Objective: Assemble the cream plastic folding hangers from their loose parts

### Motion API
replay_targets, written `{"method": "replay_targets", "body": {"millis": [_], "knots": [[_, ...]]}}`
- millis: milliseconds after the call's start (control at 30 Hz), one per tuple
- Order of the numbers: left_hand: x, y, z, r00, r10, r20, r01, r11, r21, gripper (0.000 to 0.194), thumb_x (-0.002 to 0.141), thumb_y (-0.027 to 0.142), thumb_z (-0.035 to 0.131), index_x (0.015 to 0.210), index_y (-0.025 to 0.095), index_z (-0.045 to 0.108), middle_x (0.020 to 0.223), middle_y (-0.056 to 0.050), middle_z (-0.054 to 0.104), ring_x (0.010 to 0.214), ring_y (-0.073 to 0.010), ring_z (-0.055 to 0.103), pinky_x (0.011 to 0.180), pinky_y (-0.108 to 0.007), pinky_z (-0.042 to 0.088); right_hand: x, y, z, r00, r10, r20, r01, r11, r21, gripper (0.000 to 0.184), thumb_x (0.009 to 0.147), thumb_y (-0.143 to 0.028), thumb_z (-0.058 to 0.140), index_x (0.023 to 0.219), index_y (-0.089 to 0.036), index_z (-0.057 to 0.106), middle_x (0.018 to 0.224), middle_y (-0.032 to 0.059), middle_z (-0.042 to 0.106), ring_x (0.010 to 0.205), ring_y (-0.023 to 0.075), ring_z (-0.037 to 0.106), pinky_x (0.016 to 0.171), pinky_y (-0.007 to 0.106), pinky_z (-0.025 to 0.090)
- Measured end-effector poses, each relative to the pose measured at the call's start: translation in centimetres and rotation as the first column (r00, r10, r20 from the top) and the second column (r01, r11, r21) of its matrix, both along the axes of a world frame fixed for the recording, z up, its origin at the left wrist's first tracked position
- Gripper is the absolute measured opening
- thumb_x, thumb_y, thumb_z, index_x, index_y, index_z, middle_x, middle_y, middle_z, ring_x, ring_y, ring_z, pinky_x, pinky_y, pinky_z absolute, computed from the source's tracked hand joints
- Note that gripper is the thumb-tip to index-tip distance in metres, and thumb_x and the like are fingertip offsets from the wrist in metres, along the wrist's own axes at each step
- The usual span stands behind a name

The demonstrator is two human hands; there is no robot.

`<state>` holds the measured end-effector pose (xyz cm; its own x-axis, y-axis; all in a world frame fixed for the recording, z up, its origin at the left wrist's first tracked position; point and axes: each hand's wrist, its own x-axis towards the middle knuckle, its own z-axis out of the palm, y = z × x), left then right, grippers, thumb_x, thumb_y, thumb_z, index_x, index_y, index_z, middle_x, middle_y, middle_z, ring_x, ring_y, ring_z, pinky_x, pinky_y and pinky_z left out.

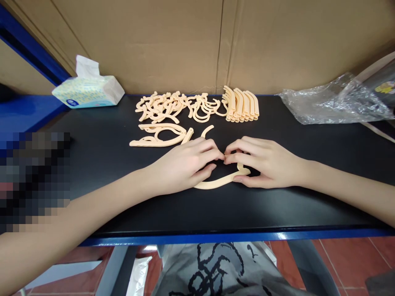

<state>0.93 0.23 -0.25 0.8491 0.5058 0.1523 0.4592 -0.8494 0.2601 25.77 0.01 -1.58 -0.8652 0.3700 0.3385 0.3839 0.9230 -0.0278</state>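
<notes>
A beige plastic folding hanger piece (217, 182), long and curved, lies low over the black table between my hands. My right hand (262, 162) has its thumb against the right end of this piece, fingers curled above. My left hand (194, 162) bends over the left end and covers it. The fingertips of both hands meet above the piece, and whatever small part is pinched there is mostly hidden. Just beyond my left hand lie folded hanger assemblies (159, 135) and a curved beige part (207, 130), partly covered by the fingers.
At the back, a heap of beige hooks and curved parts (166, 106) lies beside neatly stacked hanger arms (242, 105). A tissue pack (89, 91) stands back left. Clear plastic bag (327, 102) lies back right. Cardboard (148, 45) walls the rear; a blue edge (216, 238) runs along the front.
</notes>
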Motion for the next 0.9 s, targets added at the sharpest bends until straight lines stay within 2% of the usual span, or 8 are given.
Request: {"method": "replay_targets", "body": {"millis": [900], "knots": [[0.08, -0.12, 0.00, 0.999, -0.010, -0.042, 0.013, 0.997, 0.077, 0.023, 0.098, 0.021, 0.044, 0.117, 0.019, 0.056, 0.113, -0.006, 0.058, 0.098, -0.0189, 0.054, 0.084, -0.030, 0.042, 0.08, 0.05, 0.02, 1.000, -0.012, 0.010, 0.012, 1.000, -0.009, 0.030, 0.095, -0.043, 0.048, 0.108, -0.017, 0.059, 0.107, 0.0103, 0.062, 0.085, 0.0189, 0.054, 0.073, 0.032, 0.047]]}}
